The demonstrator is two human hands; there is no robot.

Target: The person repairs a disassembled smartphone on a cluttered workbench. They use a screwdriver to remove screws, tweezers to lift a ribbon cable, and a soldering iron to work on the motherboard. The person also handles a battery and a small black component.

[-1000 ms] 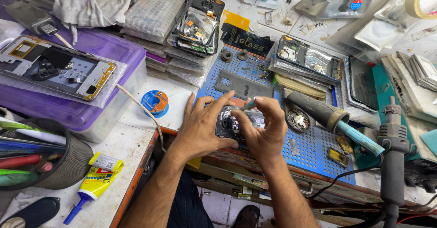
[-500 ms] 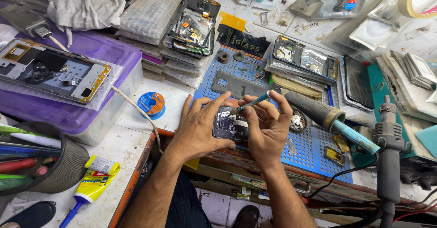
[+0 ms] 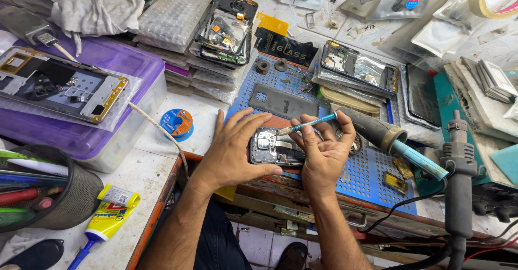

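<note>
Nearest to us, at the bench's front edge, our left hand (image 3: 237, 154) lies spread over an opened phone (image 3: 272, 147), fingers curled around its left side and pressing it down on the blue perforated mat (image 3: 372, 175). Just beside it, touching the phone's right end, our right hand (image 3: 324, 151) pinches a thin blue screwdriver (image 3: 306, 124) between thumb and fingertips, its tip pointing left above the phone's insides. To the left lie a yellow glue tube (image 3: 108, 219) and a mesh pen cup (image 3: 70, 194); to the right stands a dark hot-air handle (image 3: 458, 173). A little farther sit a blue solder spool (image 3: 177, 122) and a grey phone cover (image 3: 283, 101). Beyond those, a purple plastic box (image 3: 124, 86) bears a phone frame, and more opened phones (image 3: 226, 27) rest on stacked bubble wrap.
</note>
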